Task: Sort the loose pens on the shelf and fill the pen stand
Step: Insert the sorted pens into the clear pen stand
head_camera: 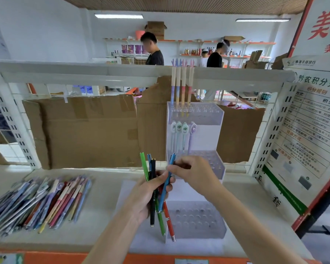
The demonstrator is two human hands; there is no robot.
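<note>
Taking the pen stand (195,149) as the landmark, the scene reads from far left inward. Well to the left of the stand, a large pile of loose pens (38,201) lies fanned out on the shelf (103,216), unsorted and untouched by either hand. It is much the biggest group in view, so most of the sorting looks to be still ahead.

Just left of the stand's lower tier, the left hand (147,195) grips a small bundle of pens (154,197) upright: green, black, orange and blue ones, fingers curled round them. Right in front of the stand's middle tier, the right hand (192,172) pinches the upper end of a blue pen (167,183) between thumb and fingertips, its lower end in the bundle; whether it is being drawn out or merely adjusted cannot be told.

The stand itself has three stepped tiers of holes. The top tier holds four pastel pens (181,86) in its left corner, the middle tier four pens with cartoon toppers (182,138) along its left side, and the lowest tier (194,218) appears empty. By this showing the filling is at an early stage, with most holes free in every tier.
</note>
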